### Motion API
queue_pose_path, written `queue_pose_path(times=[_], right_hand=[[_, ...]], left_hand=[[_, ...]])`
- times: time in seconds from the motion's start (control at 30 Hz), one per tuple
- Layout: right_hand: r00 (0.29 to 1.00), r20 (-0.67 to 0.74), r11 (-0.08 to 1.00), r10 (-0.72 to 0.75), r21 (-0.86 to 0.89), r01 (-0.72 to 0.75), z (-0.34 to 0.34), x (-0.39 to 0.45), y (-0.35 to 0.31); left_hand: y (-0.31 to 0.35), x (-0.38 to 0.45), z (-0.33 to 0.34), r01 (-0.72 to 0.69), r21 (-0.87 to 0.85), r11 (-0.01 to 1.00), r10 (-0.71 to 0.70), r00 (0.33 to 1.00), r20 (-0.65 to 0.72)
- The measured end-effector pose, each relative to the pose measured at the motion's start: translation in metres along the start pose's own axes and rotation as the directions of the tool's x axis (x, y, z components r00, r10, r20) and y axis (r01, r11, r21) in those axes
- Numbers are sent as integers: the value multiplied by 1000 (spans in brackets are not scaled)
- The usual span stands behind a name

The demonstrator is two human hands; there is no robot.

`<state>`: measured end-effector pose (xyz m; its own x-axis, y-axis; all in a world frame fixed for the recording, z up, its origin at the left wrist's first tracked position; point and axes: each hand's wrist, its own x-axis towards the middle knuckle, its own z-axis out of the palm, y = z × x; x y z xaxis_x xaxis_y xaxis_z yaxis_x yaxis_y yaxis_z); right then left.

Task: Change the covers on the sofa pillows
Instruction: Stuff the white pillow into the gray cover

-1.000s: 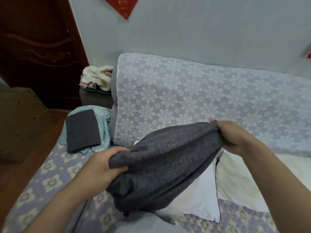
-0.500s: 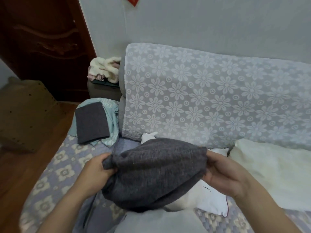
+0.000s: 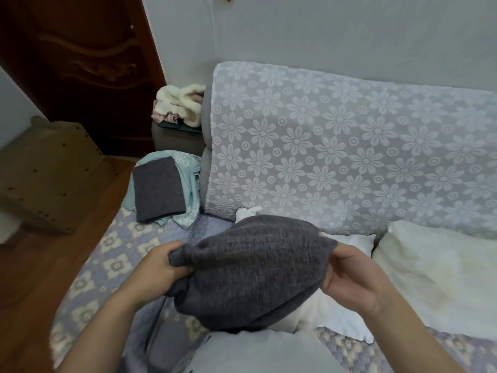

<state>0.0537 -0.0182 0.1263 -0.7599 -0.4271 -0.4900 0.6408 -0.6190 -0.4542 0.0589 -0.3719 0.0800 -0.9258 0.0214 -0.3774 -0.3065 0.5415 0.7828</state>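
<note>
A sofa fills most of the view, its seat point(image 3: 113, 254) spread with a lilac quilted cover printed with pale square flower motifs, and its backrest point(image 3: 336, 157) draped in white lace patterned with daisies and small rings. The left hand point(image 3: 158, 267) grips the bunched left end of a dark grey pillow cover point(image 3: 252, 267), fingers curled round the fabric, while the right hand point(image 3: 352, 275) holds the cover's right edge with thumb on top and fingers underneath, loosely curled. The cover is partly drawn over a white pillow point(image 3: 338, 313) that lies on the seat in front of the person; 1 corner of the pillow pokes out above the cover and its lower part shows to the right. Just to the right, a second, cream pillow point(image 3: 441, 275) without a cover leans against the backrest. At the far left end of the seat, a folded grey cover point(image 3: 158, 192) rests on crumpled pale green fabric point(image 3: 188, 168). Beyond it, fluffy cream and pink cloth point(image 3: 180, 106) is heaped on the grey armrest point(image 3: 174, 142). A dark carved wooden door point(image 3: 86, 60) stands at the left, beside a pale wall point(image 3: 322, 36), above a reddish wood floor point(image 3: 29, 286).
</note>
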Motion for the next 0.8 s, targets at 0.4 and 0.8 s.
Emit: queue_pose_path(times=[0.4,0.8], right_hand=[[791,-453,574,-411,-803,-162,-40,28,-1],[906,-378,918,-193,-395,30,-11,29,42]], left_hand=[[18,7,18,-57,760,648,50,998,33],[96,-6,97,-450,658,604,409,883,228]])
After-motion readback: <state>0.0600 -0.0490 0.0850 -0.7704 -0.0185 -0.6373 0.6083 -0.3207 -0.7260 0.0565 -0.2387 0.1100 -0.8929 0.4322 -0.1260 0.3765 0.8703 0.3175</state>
